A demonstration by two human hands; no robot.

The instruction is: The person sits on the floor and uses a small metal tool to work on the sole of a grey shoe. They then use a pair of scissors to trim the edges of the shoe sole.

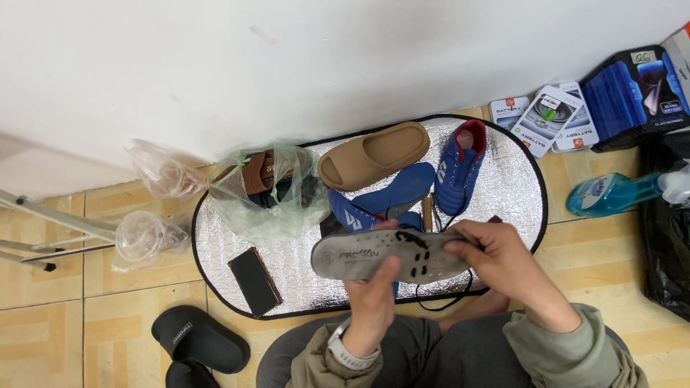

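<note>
Both hands, the left hand (371, 300) and the right hand (496, 260), held one grey insole (384, 255) with fingers wrapped round it, over the near edge of the silver mat (287, 266). Two blue shoes (460, 165) and one tan slide (374, 154) lay by the mat's far edge.

The grey insole (388, 255) hides most of one blue shoe (359, 215); black slippers (198, 345) run off the bottom edge.
</note>
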